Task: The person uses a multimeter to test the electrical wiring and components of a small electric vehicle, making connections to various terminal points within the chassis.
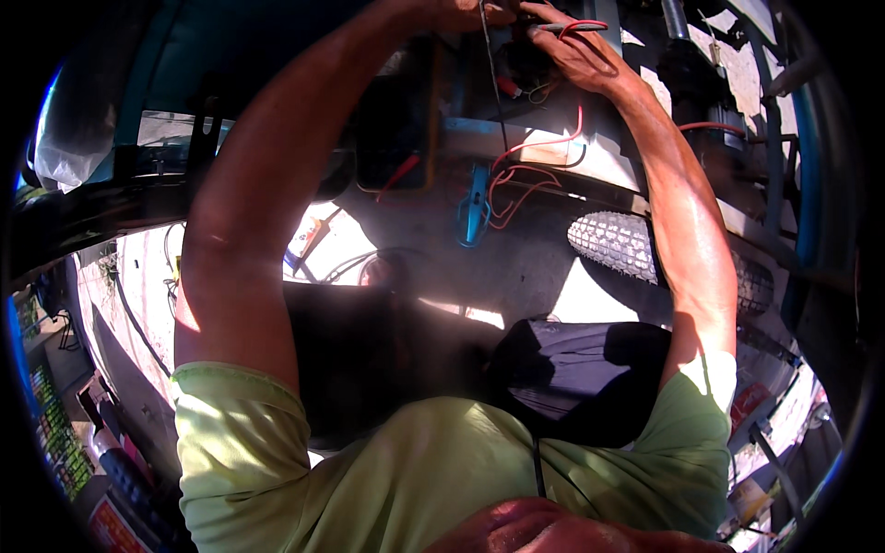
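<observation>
No txt legible. Red panel (118,529), lower L corner, has pale marks that look like print, too sm. & blurry to read. Red item (749,404), lower R, w/ pale marks; can't tell if lettering.

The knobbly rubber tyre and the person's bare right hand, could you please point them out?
Knobbly rubber tyre (610,242), head view: sunlit tread.
Bare right hand (581,61), head view: between wrist and fingers.

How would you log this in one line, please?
left hand: by dark cable; right hand: by red wire; lower in view: blue tool, treaded tire
</observation>
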`<action>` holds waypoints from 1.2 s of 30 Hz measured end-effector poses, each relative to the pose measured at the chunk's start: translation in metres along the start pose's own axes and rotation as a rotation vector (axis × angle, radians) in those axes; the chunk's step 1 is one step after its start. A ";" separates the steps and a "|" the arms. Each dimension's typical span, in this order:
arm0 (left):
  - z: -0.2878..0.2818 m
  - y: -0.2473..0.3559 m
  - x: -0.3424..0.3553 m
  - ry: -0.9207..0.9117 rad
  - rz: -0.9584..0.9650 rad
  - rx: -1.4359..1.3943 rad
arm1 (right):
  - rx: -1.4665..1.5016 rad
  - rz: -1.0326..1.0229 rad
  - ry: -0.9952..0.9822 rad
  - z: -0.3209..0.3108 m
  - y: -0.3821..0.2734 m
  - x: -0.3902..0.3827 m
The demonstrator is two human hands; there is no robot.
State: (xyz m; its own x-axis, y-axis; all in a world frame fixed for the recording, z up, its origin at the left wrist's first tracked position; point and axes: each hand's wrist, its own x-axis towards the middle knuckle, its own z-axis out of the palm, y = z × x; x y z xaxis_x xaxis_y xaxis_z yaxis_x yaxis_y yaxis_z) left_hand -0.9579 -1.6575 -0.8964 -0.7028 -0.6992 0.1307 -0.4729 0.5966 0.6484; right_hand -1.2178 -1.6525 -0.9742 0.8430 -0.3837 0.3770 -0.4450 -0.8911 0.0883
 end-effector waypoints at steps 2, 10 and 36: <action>-0.011 -0.001 -0.007 0.011 0.010 0.112 | 0.447 0.358 -0.297 -0.012 -0.011 0.030; -0.004 -0.009 -0.002 0.024 0.040 0.056 | 0.363 0.214 -0.036 -0.011 -0.011 0.017; 0.014 -0.024 0.004 0.129 0.213 0.101 | 0.406 0.331 -0.147 -0.012 -0.015 0.015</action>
State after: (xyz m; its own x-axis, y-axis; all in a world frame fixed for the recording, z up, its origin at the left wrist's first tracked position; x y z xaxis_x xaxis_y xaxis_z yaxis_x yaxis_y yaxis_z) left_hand -0.9567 -1.6689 -0.9220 -0.7217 -0.5944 0.3546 -0.3771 0.7673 0.5187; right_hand -1.2020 -1.6415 -0.9584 0.7242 -0.6633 0.1886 -0.5658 -0.7279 -0.3874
